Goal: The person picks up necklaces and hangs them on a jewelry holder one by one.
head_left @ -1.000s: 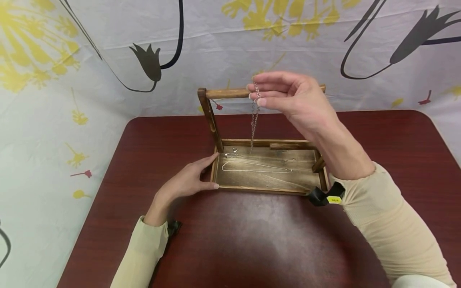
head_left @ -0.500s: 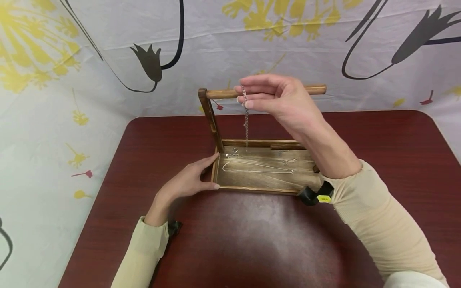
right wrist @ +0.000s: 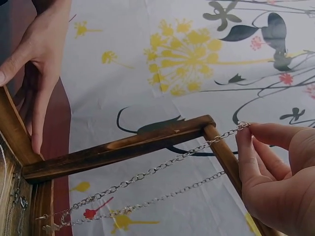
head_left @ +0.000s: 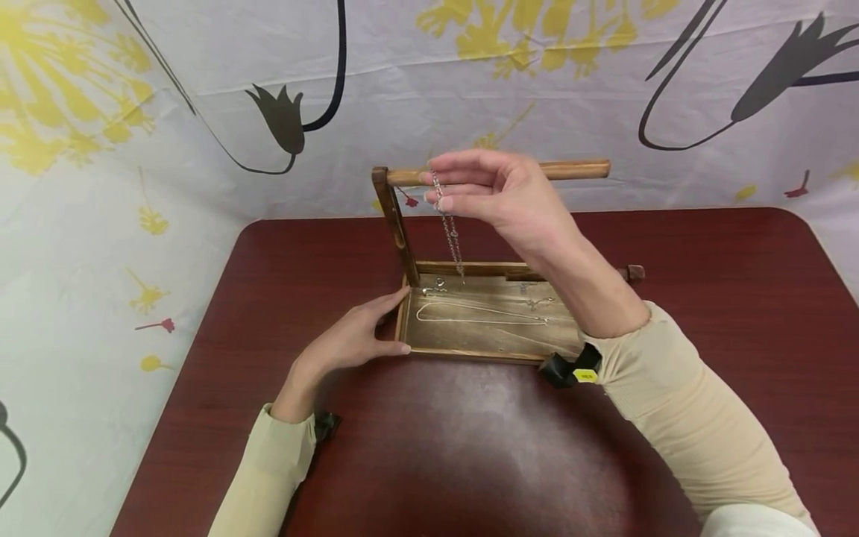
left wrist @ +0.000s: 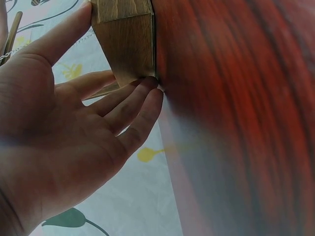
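Note:
A wooden jewelry stand (head_left: 470,355) has a shallow tray below and a raised crossbar (head_left: 580,170). My left hand (head_left: 345,332) grips the tray's left end, thumb at the front corner and forefinger at the back corner. In the left wrist view, the fingertips of that hand (left wrist: 64,118) meet the wooden side (left wrist: 128,44). My right hand (head_left: 499,194), raised in front of the crossbar, pinches a silver chain (head_left: 451,235) between thumb and fingertips. Two strands of the chain (right wrist: 147,173) hang down over the tray in the right wrist view.
A thin looped necklace (head_left: 546,321) and smaller silver pieces (head_left: 439,283) lie in the tray. The right forearm covers the tray's right end; a dark wooden bar end (head_left: 634,273) shows past it. Patterned cloth (head_left: 376,97) stands behind the red-brown table (head_left: 470,462).
My right hand has moved left along the crossbar and slightly down, carrying the dangling chain, which sways. My left hand has stayed on the tray's end.

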The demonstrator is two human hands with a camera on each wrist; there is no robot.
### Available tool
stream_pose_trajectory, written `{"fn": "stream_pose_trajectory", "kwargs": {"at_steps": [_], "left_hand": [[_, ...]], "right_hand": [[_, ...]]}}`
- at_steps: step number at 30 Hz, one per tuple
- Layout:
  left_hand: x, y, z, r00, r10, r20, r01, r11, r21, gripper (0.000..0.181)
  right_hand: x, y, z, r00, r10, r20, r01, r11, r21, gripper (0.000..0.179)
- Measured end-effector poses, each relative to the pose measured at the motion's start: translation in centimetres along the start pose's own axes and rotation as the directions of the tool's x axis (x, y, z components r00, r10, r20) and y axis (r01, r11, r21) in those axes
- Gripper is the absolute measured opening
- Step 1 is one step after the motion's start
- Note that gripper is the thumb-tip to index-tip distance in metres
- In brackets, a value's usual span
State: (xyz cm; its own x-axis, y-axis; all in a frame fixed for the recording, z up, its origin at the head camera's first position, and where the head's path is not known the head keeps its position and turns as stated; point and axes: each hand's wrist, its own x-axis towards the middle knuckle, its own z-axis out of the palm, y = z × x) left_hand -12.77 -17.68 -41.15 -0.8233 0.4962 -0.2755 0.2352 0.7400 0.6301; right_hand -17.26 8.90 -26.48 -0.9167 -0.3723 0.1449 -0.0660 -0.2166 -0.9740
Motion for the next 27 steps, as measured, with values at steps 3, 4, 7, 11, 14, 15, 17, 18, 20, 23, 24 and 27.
{"fn": "stream_pose_trajectory", "kwargs": {"at_steps": [3,4,7,11,14,15,17,18,20,23,24,27], "left_hand": [[0.0,-0.1,0.1,1.000,0.002,-0.004,-0.002,1.000,0.000,0.093],[0.0,-0.1,0.1,1.000,0.002,-0.005,-0.002,1.000,0.002,0.093],[0.0,-0.1,0.1,1.000,-0.001,-0.007,0.001,1.000,0.009,0.093],[0.0,-0.1,0.0,1.000,-0.005,-0.006,0.006,1.000,0.016,0.093],[0.0,-0.1,0.0,1.000,-0.005,-0.008,0.006,1.000,0.017,0.094],[0.0,-0.1,0.0,1.000,-0.004,-0.009,0.004,1.000,0.017,0.094],[0.0,-0.1,0.0,1.000,-0.001,-0.013,0.001,1.000,0.017,0.094],[0.0,-0.1,0.0,1.000,0.002,-0.014,-0.002,1.000,0.017,0.094],[0.0,-0.1,0.0,1.000,0.005,-0.018,-0.005,1.000,0.018,0.094],[0.1,-0.2,0.0,1.000,0.010,-0.021,-0.009,1.000,0.015,0.094],[0.1,-0.2,0.0,1.000,0.011,-0.021,-0.010,1.000,0.014,0.093],[0.1,-0.2,0.0,1.000,0.011,-0.019,-0.011,1.000,0.012,0.093]], "right_hand": [[-0.1,0.2,0.2,1.000,0.003,0.010,-0.003,1.000,-0.003,0.038],[-0.1,0.3,0.3,1.000,0.004,0.012,-0.004,1.000,-0.003,0.038],[-0.1,0.4,0.4,1.000,0.013,0.019,-0.013,1.000,0.001,0.038],[-0.3,0.4,0.5,0.999,0.034,0.020,-0.034,0.999,-0.004,0.039],[-0.5,0.5,0.5,0.999,0.047,0.027,-0.046,0.999,-0.012,0.039],[-0.5,0.5,0.5,0.998,0.050,0.030,-0.050,0.999,-0.011,0.039],[-0.5,0.5,0.5,0.998,0.056,0.035,-0.056,0.998,-0.006,0.039],[-0.6,0.6,0.5,0.998,0.058,0.037,-0.058,0.998,-0.008,0.038],[-0.7,0.7,0.5,0.997,0.060,0.040,-0.060,0.998,-0.011,0.037],[-0.8,0.9,0.3,0.997,0.065,0.045,-0.066,0.998,0.004,0.037],[-0.9,1.0,0.3,0.997,0.070,0.045,-0.070,0.997,0.014,0.038],[-1.0,1.2,0.1,0.995,0.087,0.039,-0.089,0.994,0.061,0.041]]}}
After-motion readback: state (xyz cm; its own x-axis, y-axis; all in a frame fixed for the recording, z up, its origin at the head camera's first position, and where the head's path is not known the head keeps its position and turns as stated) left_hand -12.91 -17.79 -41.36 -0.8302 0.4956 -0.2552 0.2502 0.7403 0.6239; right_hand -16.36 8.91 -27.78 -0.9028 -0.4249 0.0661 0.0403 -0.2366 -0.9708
